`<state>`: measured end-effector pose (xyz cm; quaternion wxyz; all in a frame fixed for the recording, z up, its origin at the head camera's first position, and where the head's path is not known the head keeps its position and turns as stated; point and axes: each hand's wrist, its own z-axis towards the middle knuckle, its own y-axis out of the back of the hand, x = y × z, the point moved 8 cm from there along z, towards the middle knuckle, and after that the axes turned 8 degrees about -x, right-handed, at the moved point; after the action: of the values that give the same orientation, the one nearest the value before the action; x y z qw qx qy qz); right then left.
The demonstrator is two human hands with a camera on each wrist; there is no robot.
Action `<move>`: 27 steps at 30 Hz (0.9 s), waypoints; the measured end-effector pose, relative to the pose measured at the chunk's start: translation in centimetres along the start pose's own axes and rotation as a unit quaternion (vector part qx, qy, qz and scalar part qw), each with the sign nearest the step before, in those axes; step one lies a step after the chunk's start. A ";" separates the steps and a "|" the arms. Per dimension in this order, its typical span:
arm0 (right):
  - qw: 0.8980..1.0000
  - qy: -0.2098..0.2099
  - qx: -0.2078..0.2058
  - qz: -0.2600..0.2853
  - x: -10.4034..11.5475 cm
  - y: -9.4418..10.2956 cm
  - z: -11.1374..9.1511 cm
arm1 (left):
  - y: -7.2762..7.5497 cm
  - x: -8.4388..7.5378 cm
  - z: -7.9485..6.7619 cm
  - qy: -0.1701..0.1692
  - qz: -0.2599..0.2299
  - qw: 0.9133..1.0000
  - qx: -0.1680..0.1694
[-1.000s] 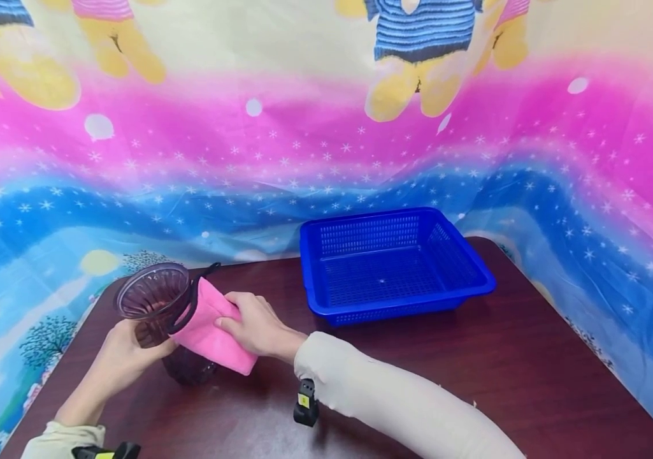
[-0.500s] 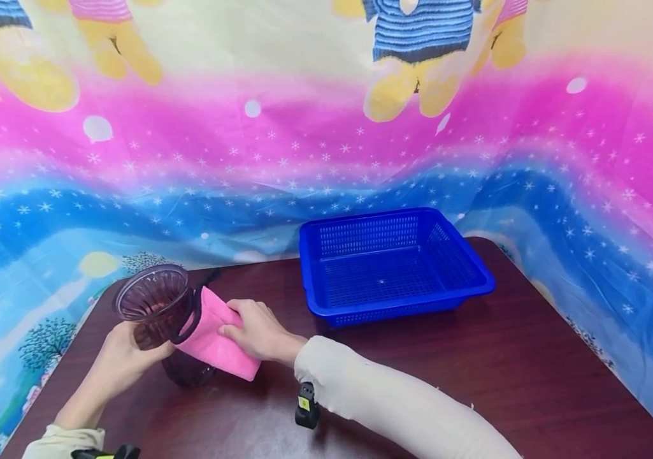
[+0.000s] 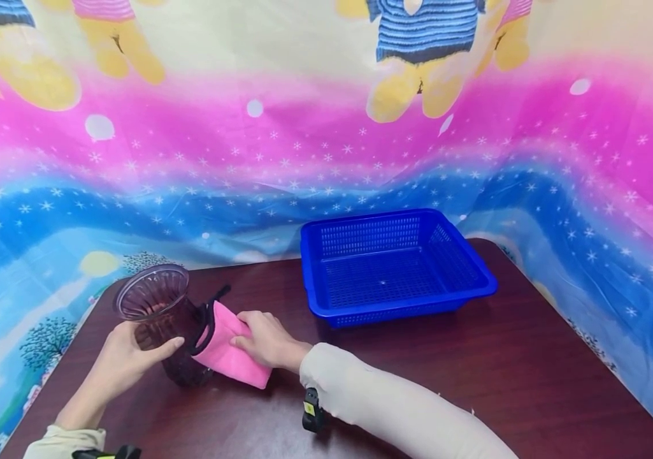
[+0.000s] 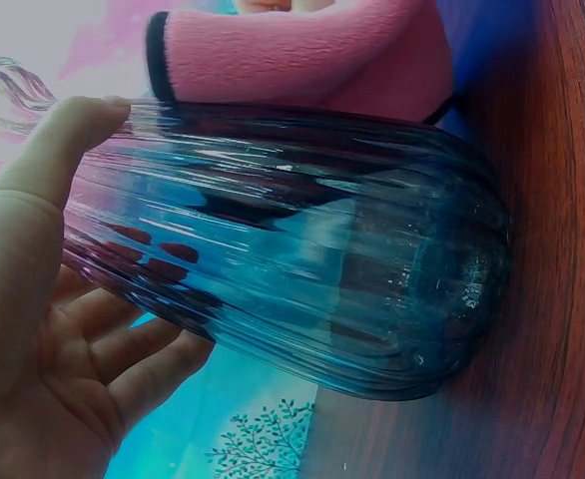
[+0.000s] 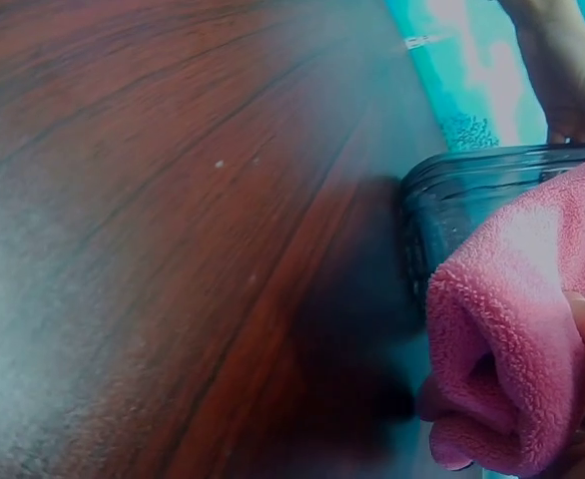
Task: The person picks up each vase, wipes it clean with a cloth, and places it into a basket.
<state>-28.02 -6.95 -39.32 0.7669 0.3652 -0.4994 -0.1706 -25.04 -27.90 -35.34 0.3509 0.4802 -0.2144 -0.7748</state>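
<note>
A purple-tinted, ribbed glass vase (image 3: 184,368) with a flared rim stands on the table at the left. My left hand (image 3: 120,360) holds its neck, with the thumb in front and the fingers behind, as the left wrist view shows. My right hand (image 3: 271,341) grips a folded pink cloth (image 3: 229,350) with black edging, thumb on top. The cloth is at the vase's right side; in the left wrist view the pink cloth (image 4: 292,62) lies along the glass. Bunched folds of the cloth (image 5: 502,329) appear in the right wrist view, hiding most of the right fingers.
A blue plastic basket (image 3: 397,313) with perforated walls stands toward the back of the dark wooden table (image 3: 492,376). Behind the table hangs a printed curtain (image 3: 303,153). A small black device (image 3: 312,410) is worn at the right sleeve.
My right hand has moved down and to the right with the cloth, along the vase's side. My left hand stays at the neck, its thumb now more visible. The vase stays in place.
</note>
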 end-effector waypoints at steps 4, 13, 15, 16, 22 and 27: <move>1.000 -0.005 0.004 -0.002 -0.5 -0.4 -0.1 | 0.0 0.0 0.0 0.003 0.004 1.000 0.000; 1.000 -0.015 0.017 -0.019 -1.5 -1.0 -0.4 | 0.0 0.1 0.0 0.005 0.005 1.000 0.005; 0.999 -0.014 0.017 -0.026 -1.7 -1.1 -0.5 | 0.0 0.1 0.0 0.005 0.005 1.000 0.005; 0.999 -0.013 0.017 -0.029 -1.7 -1.1 -0.5 | 0.0 0.1 0.0 0.006 0.005 1.000 0.005; 0.999 -0.009 0.021 -0.047 -1.9 -1.3 -0.6 | 0.0 0.1 0.0 0.009 0.010 1.000 0.008; 0.998 -0.006 0.025 -0.061 -2.1 -1.4 -0.6 | 0.0 0.1 0.0 0.011 0.013 1.000 0.006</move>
<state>-28.25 -6.35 -41.85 0.7425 0.4129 -0.4853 -0.2066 -25.12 -27.98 -35.43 0.3605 0.4878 -0.2210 -0.7637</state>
